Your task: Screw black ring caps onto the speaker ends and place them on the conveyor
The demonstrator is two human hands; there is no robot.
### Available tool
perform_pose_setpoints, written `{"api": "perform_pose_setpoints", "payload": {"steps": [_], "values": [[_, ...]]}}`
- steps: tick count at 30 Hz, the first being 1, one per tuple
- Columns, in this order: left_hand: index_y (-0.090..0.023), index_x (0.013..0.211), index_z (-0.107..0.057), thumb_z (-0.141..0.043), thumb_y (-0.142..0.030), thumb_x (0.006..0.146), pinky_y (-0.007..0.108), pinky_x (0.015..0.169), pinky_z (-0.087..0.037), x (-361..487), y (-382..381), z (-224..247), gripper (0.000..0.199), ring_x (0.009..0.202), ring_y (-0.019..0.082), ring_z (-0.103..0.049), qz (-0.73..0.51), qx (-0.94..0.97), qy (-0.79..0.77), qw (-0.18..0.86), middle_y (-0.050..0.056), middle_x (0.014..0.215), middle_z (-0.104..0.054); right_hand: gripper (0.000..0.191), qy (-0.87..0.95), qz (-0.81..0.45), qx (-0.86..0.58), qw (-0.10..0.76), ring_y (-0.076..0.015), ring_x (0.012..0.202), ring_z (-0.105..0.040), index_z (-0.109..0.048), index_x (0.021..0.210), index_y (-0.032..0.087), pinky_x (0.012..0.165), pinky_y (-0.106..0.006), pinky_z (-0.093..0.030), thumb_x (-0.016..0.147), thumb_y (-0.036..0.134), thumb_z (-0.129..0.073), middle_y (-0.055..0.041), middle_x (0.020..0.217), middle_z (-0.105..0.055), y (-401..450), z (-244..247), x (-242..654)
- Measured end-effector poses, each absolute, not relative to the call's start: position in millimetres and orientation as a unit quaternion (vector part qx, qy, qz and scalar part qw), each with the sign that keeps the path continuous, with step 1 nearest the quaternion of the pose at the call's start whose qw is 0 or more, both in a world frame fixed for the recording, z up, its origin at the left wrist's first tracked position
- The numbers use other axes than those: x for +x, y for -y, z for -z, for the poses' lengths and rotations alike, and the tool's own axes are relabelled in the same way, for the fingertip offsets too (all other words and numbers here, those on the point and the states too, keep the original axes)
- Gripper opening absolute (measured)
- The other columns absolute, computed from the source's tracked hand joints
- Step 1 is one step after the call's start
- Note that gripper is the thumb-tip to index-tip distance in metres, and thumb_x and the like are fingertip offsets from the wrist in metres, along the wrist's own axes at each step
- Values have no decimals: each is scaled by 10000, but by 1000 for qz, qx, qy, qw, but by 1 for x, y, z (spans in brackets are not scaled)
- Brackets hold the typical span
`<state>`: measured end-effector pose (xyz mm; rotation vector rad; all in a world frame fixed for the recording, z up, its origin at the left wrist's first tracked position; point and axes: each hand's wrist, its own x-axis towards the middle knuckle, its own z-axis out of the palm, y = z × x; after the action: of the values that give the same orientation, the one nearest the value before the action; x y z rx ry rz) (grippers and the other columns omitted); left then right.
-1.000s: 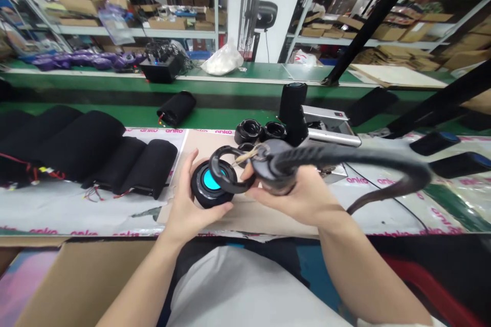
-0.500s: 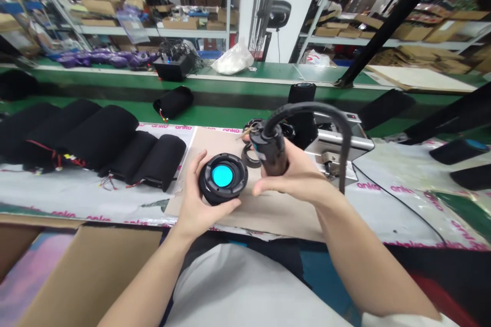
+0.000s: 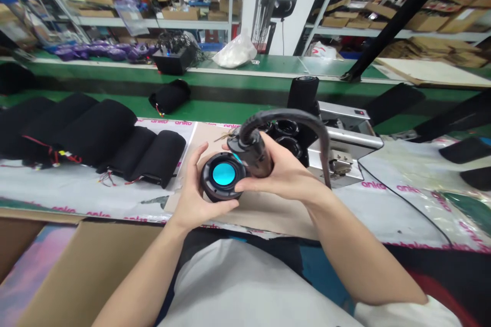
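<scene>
speaker (image 3: pixel 223 174) cupped in left hand (image 3: pixel 194 204); right hand (image 3: pixel 287 172) grips corded tool (image 3: pixel 258 158), lower end hidden.

Lt. grey top (image 3: pixel 238 288) — R sleeve (image 3: pixel 406 312) off-white, ends nr elbow — both forearms (image 3: pixel 353 242) bare.

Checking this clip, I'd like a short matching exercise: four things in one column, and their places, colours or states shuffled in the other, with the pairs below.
Things:
1. Round black part
2. Dark tool
3. White bag
4. Metal machine

Places, colours or states:
A. On the green counter at the back
B. Silver-coloured, to the right of both hands
C. Bright blue in the middle, with the left hand curved around its side
D. In the right hand, with a thick black cable arching from its top

Right pairs: 1-C, 2-D, 3-A, 4-B
</scene>
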<state>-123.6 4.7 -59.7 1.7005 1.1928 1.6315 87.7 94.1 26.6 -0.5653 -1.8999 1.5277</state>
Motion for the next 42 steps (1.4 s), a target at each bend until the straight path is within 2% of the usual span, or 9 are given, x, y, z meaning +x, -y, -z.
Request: {"api": "perform_pose_setpoints", "payload": {"steps": [9, 15, 22, 26, 29, 32, 35, 39, 42], "values": [[-332, 1646, -351, -1001, -499, 694, 465, 1128, -583, -124, -6, 56, 1165, 1347, 340, -684, -603, 631, -423, 243, 125, 1487, -628, 902, 753, -561, -229, 258, -332, 1356, -644, -660, 1399, 303, 1212, -504, -537, 604, 373, -1080, -38, 1383, -708, -96, -26, 89], [-324, 1654, -332, -986, -503, 718, 473, 1102, -594, -123, -4, 53, 1155, 1324, 346, -700, -598, 630, -426, 252, 139, 1485, -629, 848, 750, -564, -220, 266, -304, 1364, -652, -613, 1414, 340, 1214, -504, -538, 685, 297, -1043, -19, 1437, -684, -96, -27, 88], [-353, 1657, -314, -975, -450, 759, 447, 1107, -597, -119, -6, 47, 1120, 1320, 330, -716, -607, 643, -389, 259, 133, 1485, -648, 878, 769, -539, -218, 267, -298, 1508, -531, -624, 1406, 305, 1355, -481, -376, 648, 295, -1067, 2, 1561, -601, -100, -31, 85], [-346, 1665, -311, -1001, -412, 728, 457, 1120, -589, -120, -5, 47, 1166, 1318, 331, -716, -602, 641, -389, 274, 131, 1466, -667, 851, 765, -557, -208, 248, -252, 1450, -587, -609, 1411, 330, 1298, -396, -457, 684, 312, -1053, 36, 1538, -618, -99, -34, 85], [-375, 1661, -329, -1025, -359, 694, 444, 1126, -580, -122, -5, 49, 1192, 1328, 326, -709, -600, 637, -390, 285, 112, 1481, -661, 769, 753, -580, -202, 237, -215, 1317, -673, -614, 1372, 349, 1144, -325, -575, 725, 347, -1030, 50, 1393, -691, -96, -34, 86], [-385, 1649, -348, -1030, -361, 684, 451, 1157, -557, -123, -5, 50, 1182, 1381, 336, -676, -600, 641, -385, 285, 107, 1524, -637, 781, 753, -570, -241, 223, -246, 1269, -685, -621, 1368, 363, 1035, -342, -620, 705, 377, -1036, 31, 1312, -696, -94, -32, 89], [-373, 1643, -348, -1020, -401, 694, 463, 1163, -555, -123, -4, 50, 1163, 1396, 344, -663, -595, 648, -386, 277, 119, 1527, -632, 842, 737, -589, -248, 222, -269, 1276, -671, -609, 1410, 360, 1068, -390, -611, 689, 330, -1043, 3, 1329, -681, -94, -30, 92], [-325, 1641, -347, -999, -484, 697, 504, 1156, -569, -122, -4, 51, 1158, 1373, 362, -675, -586, 638, -412, 283, 145, 1489, -643, 851, 727, -612, -208, 231, -247, 1310, -653, -629, 1410, 347, 1135, -356, -571, 678, 194, -1035, 4, 1391, -664, -98, -32, 92], [-325, 1636, -354, -1000, -505, 683, 524, 1164, -564, -122, -4, 52, 1166, 1395, 375, -653, -586, 631, -418, 290, 146, 1505, -624, 867, 735, -600, -221, 225, -278, 1362, -626, -625, 1424, 363, 1157, -387, -562, 676, 227, -1041, 2, 1387, -663, -98, -33, 92]]}}
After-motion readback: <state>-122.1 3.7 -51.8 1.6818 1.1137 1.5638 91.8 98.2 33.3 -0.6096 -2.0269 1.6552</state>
